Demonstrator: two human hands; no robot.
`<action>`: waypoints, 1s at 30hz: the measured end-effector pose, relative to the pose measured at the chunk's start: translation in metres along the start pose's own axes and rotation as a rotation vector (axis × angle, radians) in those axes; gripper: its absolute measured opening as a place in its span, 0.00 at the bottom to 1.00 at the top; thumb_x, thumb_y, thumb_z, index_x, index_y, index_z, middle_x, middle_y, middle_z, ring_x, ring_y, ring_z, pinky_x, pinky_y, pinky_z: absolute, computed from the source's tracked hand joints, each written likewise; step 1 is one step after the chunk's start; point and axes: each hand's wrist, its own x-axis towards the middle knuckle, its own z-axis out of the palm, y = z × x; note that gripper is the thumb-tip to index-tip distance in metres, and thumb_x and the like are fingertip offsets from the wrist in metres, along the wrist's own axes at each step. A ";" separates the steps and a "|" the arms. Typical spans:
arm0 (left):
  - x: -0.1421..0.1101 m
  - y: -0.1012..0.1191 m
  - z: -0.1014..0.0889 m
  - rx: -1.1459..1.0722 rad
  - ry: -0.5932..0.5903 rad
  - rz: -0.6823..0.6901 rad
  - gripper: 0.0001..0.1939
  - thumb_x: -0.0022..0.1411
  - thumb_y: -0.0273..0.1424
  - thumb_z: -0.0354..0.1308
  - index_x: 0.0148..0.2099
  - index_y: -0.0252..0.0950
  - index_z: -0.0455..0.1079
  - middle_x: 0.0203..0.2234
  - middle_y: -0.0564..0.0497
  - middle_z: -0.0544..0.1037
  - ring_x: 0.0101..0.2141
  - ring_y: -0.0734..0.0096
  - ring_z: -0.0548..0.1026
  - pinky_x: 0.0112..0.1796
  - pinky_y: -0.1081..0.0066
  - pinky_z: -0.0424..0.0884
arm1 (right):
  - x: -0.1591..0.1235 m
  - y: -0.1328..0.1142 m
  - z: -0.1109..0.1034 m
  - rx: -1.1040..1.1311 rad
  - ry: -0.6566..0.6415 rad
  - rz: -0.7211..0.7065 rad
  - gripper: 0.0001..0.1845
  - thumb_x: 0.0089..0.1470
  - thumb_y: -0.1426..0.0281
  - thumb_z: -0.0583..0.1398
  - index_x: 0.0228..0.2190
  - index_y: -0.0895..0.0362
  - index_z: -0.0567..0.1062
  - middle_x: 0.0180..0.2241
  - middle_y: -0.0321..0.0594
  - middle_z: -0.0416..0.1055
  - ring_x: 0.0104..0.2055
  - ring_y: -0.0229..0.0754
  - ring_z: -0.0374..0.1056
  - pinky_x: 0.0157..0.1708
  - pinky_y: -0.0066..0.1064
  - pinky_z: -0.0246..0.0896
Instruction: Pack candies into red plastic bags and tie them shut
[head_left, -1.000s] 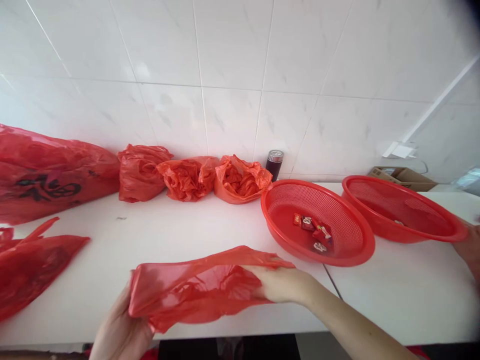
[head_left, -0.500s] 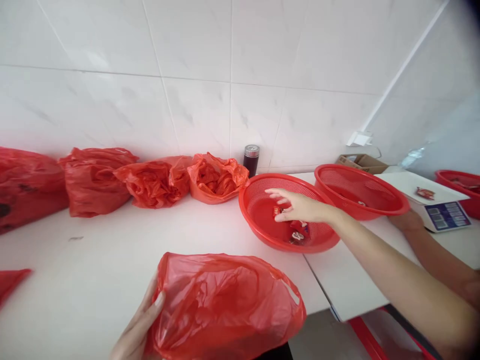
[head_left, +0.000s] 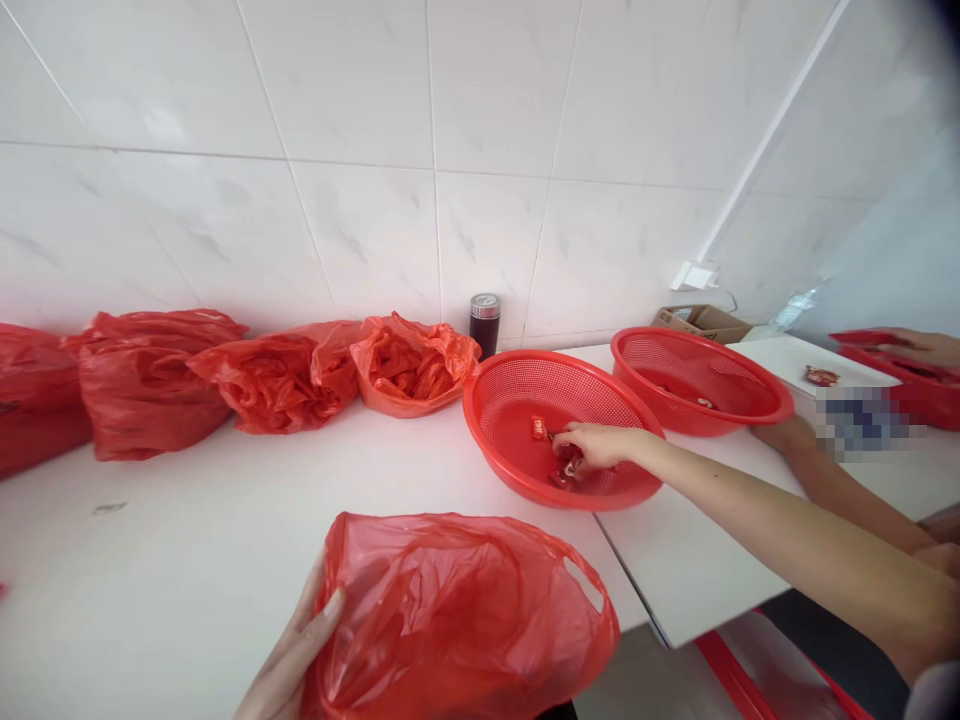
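At two o'clock from the red plastic bag point(head_left: 457, 620), down in the near red basket point(head_left: 495, 420), my right hand point(head_left: 596, 445) has its fingers curled shut around wrapped candies point(head_left: 564, 468); one more candy point(head_left: 538, 428) lies at ten o'clock from those fingers. My left hand point(head_left: 296, 655) pinches the bag's left edge at the table's point(head_left: 187, 560) near side.

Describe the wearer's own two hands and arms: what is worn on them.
Both are bare. The right hand has no glove, ring or watch showing, and its forearm shows no sleeve. The left hand is also ungloved; its wrist is out of frame.
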 end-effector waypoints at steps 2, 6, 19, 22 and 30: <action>0.002 -0.001 0.010 -0.011 0.010 -0.018 0.40 0.57 0.30 0.63 0.66 0.58 0.50 0.54 0.50 0.74 0.52 0.54 0.72 0.51 0.60 0.70 | -0.003 -0.002 -0.003 0.028 0.036 -0.021 0.21 0.42 0.60 0.66 0.41 0.51 0.74 0.45 0.43 0.69 0.45 0.50 0.67 0.43 0.35 0.60; 0.006 -0.003 0.020 -0.011 -0.011 -0.024 0.38 0.58 0.31 0.62 0.66 0.57 0.52 0.54 0.49 0.74 0.48 0.57 0.76 0.47 0.63 0.74 | -0.019 -0.010 -0.019 0.245 0.182 -0.052 0.17 0.51 0.57 0.61 0.40 0.53 0.71 0.42 0.40 0.71 0.43 0.45 0.67 0.43 0.34 0.61; 0.011 -0.014 0.027 -0.053 -0.067 0.002 0.40 0.58 0.29 0.62 0.66 0.59 0.50 0.52 0.51 0.76 0.41 0.64 0.79 0.40 0.70 0.76 | -0.058 -0.176 0.033 0.768 0.063 -0.545 0.14 0.49 0.64 0.66 0.38 0.54 0.72 0.40 0.35 0.71 0.40 0.37 0.67 0.42 0.29 0.62; 0.007 -0.015 0.026 0.010 -0.032 0.026 0.42 0.56 0.30 0.64 0.66 0.60 0.49 0.53 0.51 0.75 0.44 0.62 0.78 0.41 0.70 0.76 | -0.034 -0.192 0.069 0.575 0.080 -0.520 0.12 0.49 0.64 0.66 0.35 0.54 0.74 0.37 0.34 0.72 0.37 0.37 0.67 0.38 0.28 0.62; 0.003 0.004 -0.002 0.125 0.125 0.259 0.39 0.47 0.27 0.69 0.61 0.49 0.64 0.49 0.48 0.78 0.40 0.61 0.79 0.36 0.73 0.78 | -0.025 -0.187 0.061 0.442 0.161 -0.284 0.36 0.42 0.63 0.69 0.54 0.45 0.68 0.55 0.37 0.67 0.53 0.48 0.65 0.50 0.35 0.60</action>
